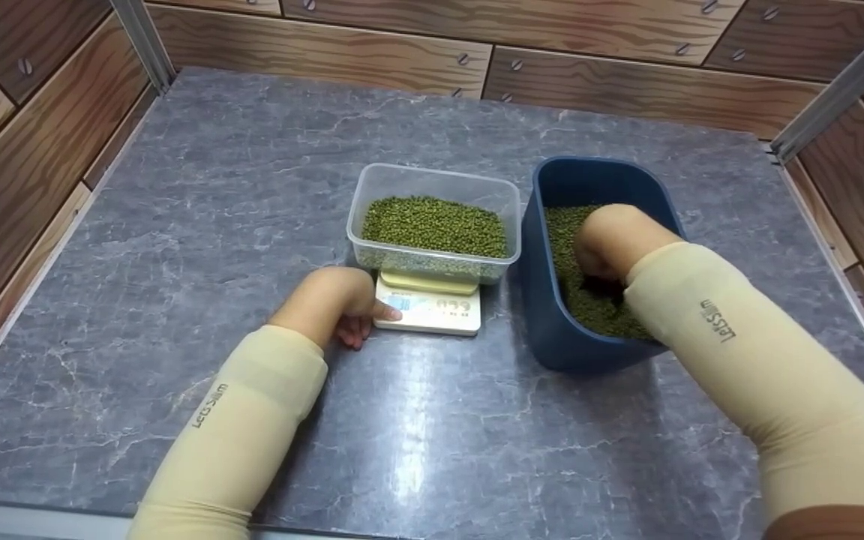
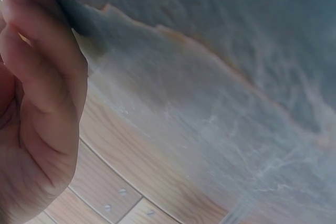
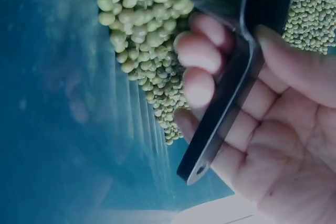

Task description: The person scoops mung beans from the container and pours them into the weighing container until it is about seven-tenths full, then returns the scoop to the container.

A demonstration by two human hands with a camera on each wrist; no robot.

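Observation:
My left hand (image 1: pixel 342 296) is beside a white kitchen scale (image 1: pixel 432 322), its thumb resting on the scale's left front corner and its other fingers loosely bent next to it. On the scale's yellowish platform (image 1: pixel 428 283) stands a clear plastic container (image 1: pixel 359 202), partly filled with green mung beans (image 1: pixel 436 226). Inside a deep blue bin (image 1: pixel 544 341), my right hand (image 1: pixel 616 236) reaches down to more beans (image 3: pixel 142 22). The right wrist view shows its fingers wrapped round the black handle of a scoop (image 3: pixel 218 121); the scoop's head lies among the beans, partly hidden.
The blue bin stands close to the right of the clear container. All of it is on a grey marble-patterned table (image 1: pixel 214 187). Wood-patterned walls (image 1: pixel 327 49) with metal corner posts (image 1: pixel 143 45) enclose the back and sides.

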